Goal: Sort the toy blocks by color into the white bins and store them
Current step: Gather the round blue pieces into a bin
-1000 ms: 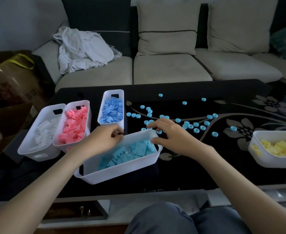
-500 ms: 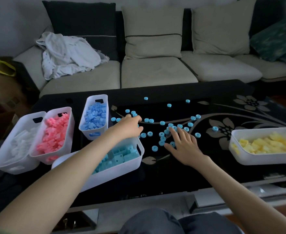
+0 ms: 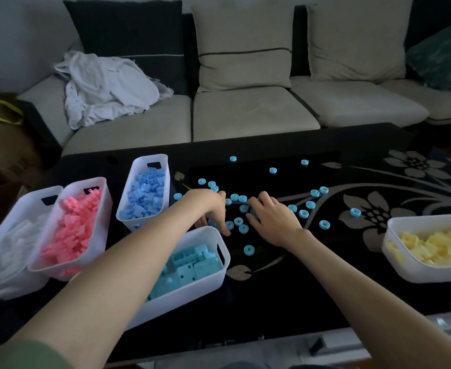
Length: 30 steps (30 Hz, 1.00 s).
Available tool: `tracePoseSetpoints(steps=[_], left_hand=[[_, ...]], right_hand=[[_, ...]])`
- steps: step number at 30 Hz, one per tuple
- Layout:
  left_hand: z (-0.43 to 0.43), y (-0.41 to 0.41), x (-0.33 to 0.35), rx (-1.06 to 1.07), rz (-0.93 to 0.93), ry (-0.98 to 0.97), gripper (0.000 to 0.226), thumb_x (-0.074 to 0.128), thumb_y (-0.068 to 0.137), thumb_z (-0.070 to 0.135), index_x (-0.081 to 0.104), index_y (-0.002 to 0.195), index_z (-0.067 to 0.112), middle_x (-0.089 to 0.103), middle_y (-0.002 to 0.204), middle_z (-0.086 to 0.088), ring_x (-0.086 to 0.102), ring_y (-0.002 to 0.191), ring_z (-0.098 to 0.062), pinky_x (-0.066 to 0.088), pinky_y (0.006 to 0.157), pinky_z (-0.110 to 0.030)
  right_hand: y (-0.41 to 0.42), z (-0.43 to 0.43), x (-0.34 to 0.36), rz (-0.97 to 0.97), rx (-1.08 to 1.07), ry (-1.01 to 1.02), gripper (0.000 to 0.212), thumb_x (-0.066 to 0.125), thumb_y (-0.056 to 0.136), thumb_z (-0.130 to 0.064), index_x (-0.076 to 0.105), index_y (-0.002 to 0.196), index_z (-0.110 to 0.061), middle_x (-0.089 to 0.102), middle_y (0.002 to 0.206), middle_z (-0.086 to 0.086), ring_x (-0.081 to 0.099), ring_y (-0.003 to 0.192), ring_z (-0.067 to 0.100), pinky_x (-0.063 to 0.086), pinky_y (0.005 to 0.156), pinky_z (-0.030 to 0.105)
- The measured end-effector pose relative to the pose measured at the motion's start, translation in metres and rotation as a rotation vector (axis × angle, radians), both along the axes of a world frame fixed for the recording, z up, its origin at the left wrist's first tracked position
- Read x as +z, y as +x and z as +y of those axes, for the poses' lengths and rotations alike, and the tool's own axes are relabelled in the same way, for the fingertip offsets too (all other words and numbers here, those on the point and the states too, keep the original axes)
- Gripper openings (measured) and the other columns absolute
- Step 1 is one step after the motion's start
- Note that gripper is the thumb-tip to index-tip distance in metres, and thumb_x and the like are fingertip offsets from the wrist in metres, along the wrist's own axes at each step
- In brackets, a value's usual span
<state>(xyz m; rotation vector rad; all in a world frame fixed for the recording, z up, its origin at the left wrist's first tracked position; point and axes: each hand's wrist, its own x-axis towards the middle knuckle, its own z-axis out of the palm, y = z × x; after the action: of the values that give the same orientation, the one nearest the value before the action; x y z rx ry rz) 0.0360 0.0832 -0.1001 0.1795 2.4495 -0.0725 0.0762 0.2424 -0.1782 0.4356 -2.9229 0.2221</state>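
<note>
Several small teal rings [image 3: 324,224] lie scattered on the black coffee table [image 3: 325,275]. My left hand [image 3: 209,207] reaches over the teal bin [image 3: 213,278], its fingers bent down with the tips among the rings just beyond the bin's far rim. My right hand [image 3: 272,221] lies beside it, fingers spread flat over a cluster of rings. Flat teal blocks [image 3: 189,267] fill the teal bin. To the left stand three white bins: one with blue blocks [image 3: 146,193], one with pink blocks [image 3: 72,233], one with white blocks [image 3: 8,251].
A white bin of yellow blocks [image 3: 394,265] sits at the table's right edge. A beige sofa [image 3: 245,115] with cushions and a crumpled white cloth [image 3: 107,86] runs behind the table. A brown bag [image 3: 0,139] stands at far left.
Both hands left the teal bin's rim and moved out over the rings. Since half a second ago the left hand has dropped its fingers to the table and the right hand has drawn closer to it.
</note>
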Motion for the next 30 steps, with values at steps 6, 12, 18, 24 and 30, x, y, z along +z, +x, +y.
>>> tracePoseSetpoints(steps=[6,12,18,24,30], left_hand=[[-0.003,0.0,-0.002,-0.052,0.022,0.111,0.077,0.07,0.082,0.04,0.023,0.14,0.023,0.058,0.108,-0.006,0.062,0.084,-0.019,0.053,0.077,-0.03],[-0.012,0.001,-0.005,-0.024,0.056,0.263,0.04,0.068,0.084,0.029,0.042,0.114,0.02,0.052,0.083,0.0,0.055,0.065,-0.013,0.048,0.057,-0.023],[-0.016,0.004,-0.01,-0.007,0.124,0.337,0.038,0.069,0.083,0.028,0.048,0.115,0.02,0.052,0.087,0.0,0.054,0.067,-0.012,0.05,0.063,-0.027],[-0.019,0.006,-0.007,0.032,0.176,0.414,0.035,0.068,0.084,0.023,0.049,0.113,0.019,0.053,0.088,0.0,0.057,0.064,-0.014,0.052,0.063,-0.027],[-0.027,0.012,0.009,0.091,0.217,0.554,0.031,0.069,0.084,0.022,0.049,0.108,0.019,0.054,0.088,-0.001,0.059,0.066,-0.013,0.057,0.069,-0.028]], right_hand=[[-0.006,-0.003,-0.001,0.022,-0.042,-0.01,0.031,0.037,0.097,-0.04,0.044,0.114,-0.014,0.05,0.106,0.001,0.059,0.091,0.021,0.045,0.062,0.03],[-0.005,-0.007,0.0,0.061,-0.098,0.049,0.027,0.035,0.098,-0.039,0.044,0.105,-0.014,0.056,0.094,-0.001,0.061,0.077,0.022,0.029,0.052,0.028],[-0.002,-0.012,0.001,0.112,-0.124,0.131,0.018,0.047,0.097,-0.027,0.048,0.087,-0.011,0.054,0.068,-0.002,0.055,0.05,0.022,0.011,0.039,0.025],[0.0,-0.006,0.001,0.123,-0.148,0.041,0.023,0.037,0.101,-0.026,0.04,0.084,-0.012,0.047,0.062,0.0,0.026,0.039,0.011,0.014,0.039,0.024],[-0.002,-0.004,0.007,0.102,-0.183,-0.177,0.026,0.035,0.102,-0.028,0.045,0.087,-0.008,0.054,0.061,0.005,0.055,0.048,0.025,0.038,0.042,0.031]])
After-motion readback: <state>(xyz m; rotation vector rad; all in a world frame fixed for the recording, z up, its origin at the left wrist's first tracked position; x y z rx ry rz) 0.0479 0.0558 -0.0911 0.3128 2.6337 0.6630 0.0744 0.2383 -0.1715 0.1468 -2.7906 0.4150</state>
